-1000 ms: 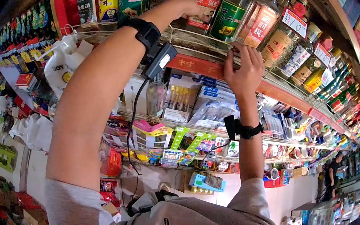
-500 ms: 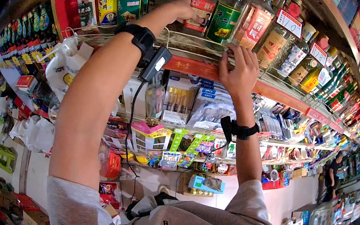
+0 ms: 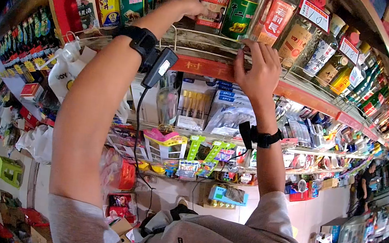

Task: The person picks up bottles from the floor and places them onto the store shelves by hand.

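Observation:
My left hand (image 3: 192, 5) reaches over the top shelf (image 3: 211, 67) to the left side of a clear bottle with a red label (image 3: 213, 6). One digit lies against its label; the other fingers are mostly hidden, and the hand looks closed on the bottle. Touching it on the right is a green-labelled bottle (image 3: 239, 15), then a larger bottle with a red and white label (image 3: 271, 21). My right hand (image 3: 259, 71) is at the shelf's front edge, with bent fingers and thumb round the wire rail (image 3: 205, 35) below those bottles.
More bottles (image 3: 132, 2) stand at the left, and others with price cards (image 3: 314, 14) at the right. Packaged toothbrushes (image 3: 194, 104) fill the shelf below. A black cable (image 3: 139, 115) hangs from my left wrist device. A person (image 3: 366, 184) stands far right.
The view has shifted slightly, so the bottles sit a little further left and higher. The red-labelled bottle remains beside the green-labelled one, with both hands in nearly the same places.

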{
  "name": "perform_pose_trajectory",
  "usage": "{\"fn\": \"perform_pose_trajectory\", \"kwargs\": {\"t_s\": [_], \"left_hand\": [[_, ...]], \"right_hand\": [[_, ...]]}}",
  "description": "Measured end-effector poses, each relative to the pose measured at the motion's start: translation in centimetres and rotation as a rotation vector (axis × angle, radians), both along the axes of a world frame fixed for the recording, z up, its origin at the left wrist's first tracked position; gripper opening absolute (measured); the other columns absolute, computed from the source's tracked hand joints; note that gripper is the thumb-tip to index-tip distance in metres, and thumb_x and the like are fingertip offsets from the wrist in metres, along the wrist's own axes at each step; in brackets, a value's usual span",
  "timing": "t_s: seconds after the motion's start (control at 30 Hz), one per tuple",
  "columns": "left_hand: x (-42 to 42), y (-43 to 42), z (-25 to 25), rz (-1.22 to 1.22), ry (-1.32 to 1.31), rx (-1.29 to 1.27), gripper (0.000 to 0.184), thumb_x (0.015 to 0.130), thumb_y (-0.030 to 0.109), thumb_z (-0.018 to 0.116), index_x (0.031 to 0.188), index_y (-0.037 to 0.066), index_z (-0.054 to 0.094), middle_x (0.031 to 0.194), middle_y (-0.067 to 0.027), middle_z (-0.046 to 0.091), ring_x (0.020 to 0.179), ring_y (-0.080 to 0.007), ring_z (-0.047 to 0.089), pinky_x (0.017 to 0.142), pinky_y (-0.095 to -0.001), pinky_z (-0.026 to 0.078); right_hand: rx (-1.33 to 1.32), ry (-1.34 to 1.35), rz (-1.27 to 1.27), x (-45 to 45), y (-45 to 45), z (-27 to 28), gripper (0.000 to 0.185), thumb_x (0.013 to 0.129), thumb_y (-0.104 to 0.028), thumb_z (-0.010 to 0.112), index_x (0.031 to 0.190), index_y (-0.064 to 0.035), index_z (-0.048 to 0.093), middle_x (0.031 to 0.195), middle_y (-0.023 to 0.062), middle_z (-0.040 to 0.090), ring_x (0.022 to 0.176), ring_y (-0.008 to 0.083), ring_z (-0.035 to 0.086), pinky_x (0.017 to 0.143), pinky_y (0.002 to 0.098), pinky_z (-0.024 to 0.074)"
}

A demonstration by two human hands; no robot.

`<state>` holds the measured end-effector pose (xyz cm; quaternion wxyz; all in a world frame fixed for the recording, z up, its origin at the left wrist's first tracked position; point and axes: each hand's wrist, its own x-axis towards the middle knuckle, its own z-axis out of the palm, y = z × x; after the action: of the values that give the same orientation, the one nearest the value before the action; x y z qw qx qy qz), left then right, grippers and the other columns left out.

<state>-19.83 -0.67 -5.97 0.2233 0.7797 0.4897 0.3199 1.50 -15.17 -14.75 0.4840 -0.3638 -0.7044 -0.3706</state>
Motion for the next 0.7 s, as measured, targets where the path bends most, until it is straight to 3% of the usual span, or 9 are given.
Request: {"fn": "perform_pose_trajectory", "kwargs": {"t_s": [0.5,0.57,0.7], "left_hand": [[0.1,0.8,-0.7,-0.068,0.016,0.087,0.06,0.078,0.039,0.087,0.123,0.005,0.064,0.116,-0.0118,0.069,0.107,-0.0245,0.067,0.088,-0.0394,0.057],[0.2,0.1,-0.6,-0.021,0.029,0.205,0.064,0.069,0.043,0.092,0.111,0.0,0.069,0.098,-0.0132,0.072,0.086,-0.0258,0.07,0.077,-0.0383,0.057],[0.5,2.0,-0.5,0.024,0.171,0.153,0.057,0.077,0.039,0.088,0.117,0.004,0.067,0.115,-0.0101,0.069,0.104,-0.024,0.067,0.087,-0.0386,0.057]], "right_hand": [[0.006,0.005,0.027,0.0,-0.1,0.1,0.017,0.081,-0.009,0.068,0.097,-0.0059,0.068,0.083,0.0115,0.064,0.076,0.0316,0.06,0.071,0.0397,0.0467],[0.005,0.001,0.016,0.0,0.0,0.0,0.018,0.08,-0.012,0.069,0.097,-0.0051,0.068,0.084,0.0119,0.064,0.076,0.0313,0.061,0.071,0.0403,0.0476],[0.018,-0.008,-0.001,0.1,0.2,-0.1,0.019,0.079,-0.014,0.07,0.096,-0.0045,0.068,0.084,0.0125,0.065,0.076,0.0313,0.061,0.071,0.041,0.0487]]}}
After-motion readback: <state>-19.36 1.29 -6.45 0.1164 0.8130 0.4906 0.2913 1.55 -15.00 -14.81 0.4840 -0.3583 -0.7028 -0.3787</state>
